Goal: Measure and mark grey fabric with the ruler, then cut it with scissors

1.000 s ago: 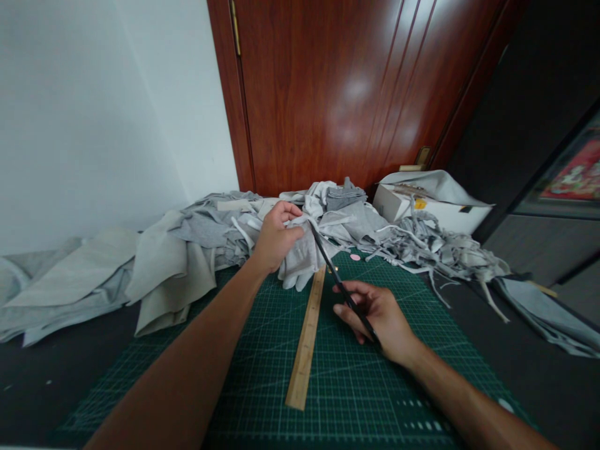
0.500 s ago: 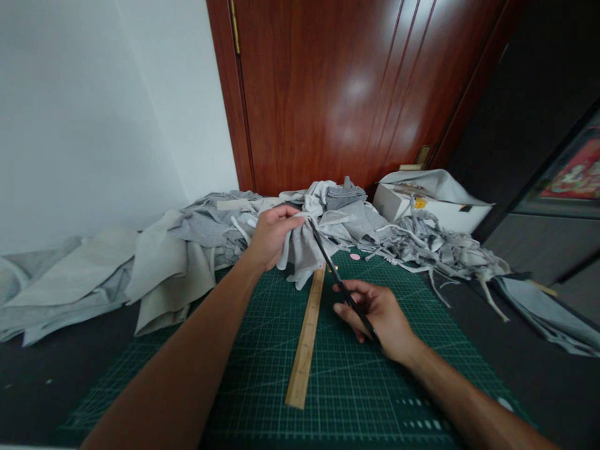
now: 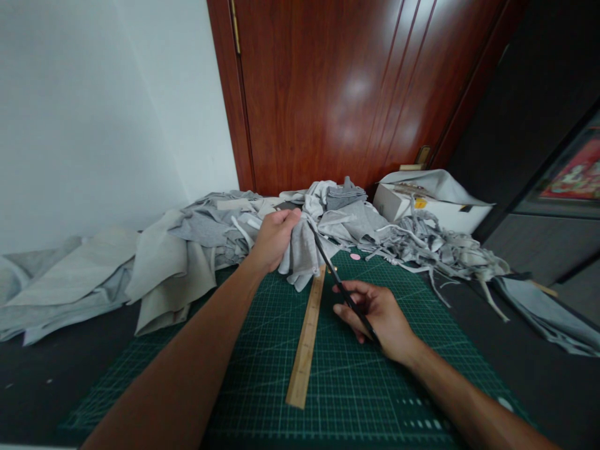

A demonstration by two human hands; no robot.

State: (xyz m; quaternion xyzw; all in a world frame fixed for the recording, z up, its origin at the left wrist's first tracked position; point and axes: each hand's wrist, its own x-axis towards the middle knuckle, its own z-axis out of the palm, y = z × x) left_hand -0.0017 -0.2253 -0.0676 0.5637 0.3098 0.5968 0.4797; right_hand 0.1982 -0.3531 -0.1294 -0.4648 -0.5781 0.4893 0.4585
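My left hand pinches the upper edge of a piece of light grey cloth, which hangs in loose folds over the mat. In my right hand is a pair of long black scissors, seen edge-on, with fingers coming through on the handle side. Their tip meets the top of the cloth just right of my left fingertips. Whether the blades are apart I cannot tell. Below the cloth lies a wooden ruler on a green cutting mat.
Piles of grey cloth spread along the left and back. To the right are tangled cloth strips, a white box and folded grey cloth. A small pink disc lies on the mat. Behind stands a wooden door.
My left fingers have shifted slightly and closed nearer the cloth's top edge, and its folds hang a little differently. My right hand and the scissors stay almost in place.
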